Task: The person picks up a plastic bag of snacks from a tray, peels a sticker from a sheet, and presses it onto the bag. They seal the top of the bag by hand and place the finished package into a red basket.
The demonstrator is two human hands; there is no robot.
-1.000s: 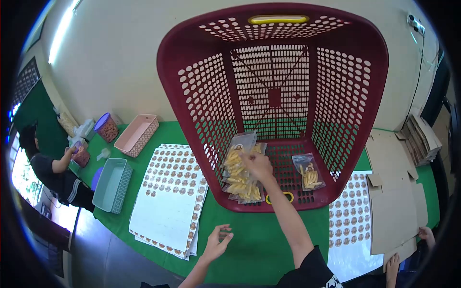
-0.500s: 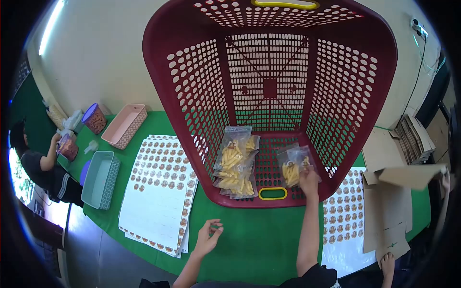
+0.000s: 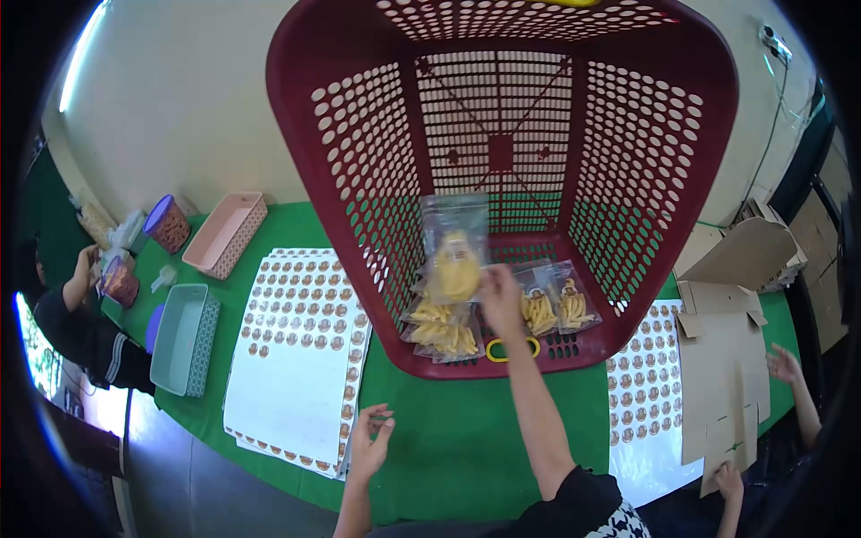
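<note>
My right hand [image 3: 504,300] reaches into a tipped maroon basket [image 3: 500,152] and grips the edge of a clear snack bag [image 3: 456,260] with a label on it. Under that bag, more snack bags [image 3: 441,330] are piled at the left of the basket. To the right of my hand lie two smaller-looking bags, one [image 3: 538,309] beside the other [image 3: 572,308]. My left hand [image 3: 369,438] is held over the green table, fingers apart and holding nothing.
Sticker sheets [image 3: 291,377] lie left, near a green tray [image 3: 186,341] and pink tray [image 3: 226,235]. A sticker sheet [image 3: 646,386] and cardboard [image 3: 722,359] lie right, with another person's hands [image 3: 789,366]. A person [image 3: 76,314] stands far left.
My right hand has moved left from the right-hand bags and now holds a bag over the left pile. The cardboard flap on the right has shifted, and a co-worker's hand is off it.
</note>
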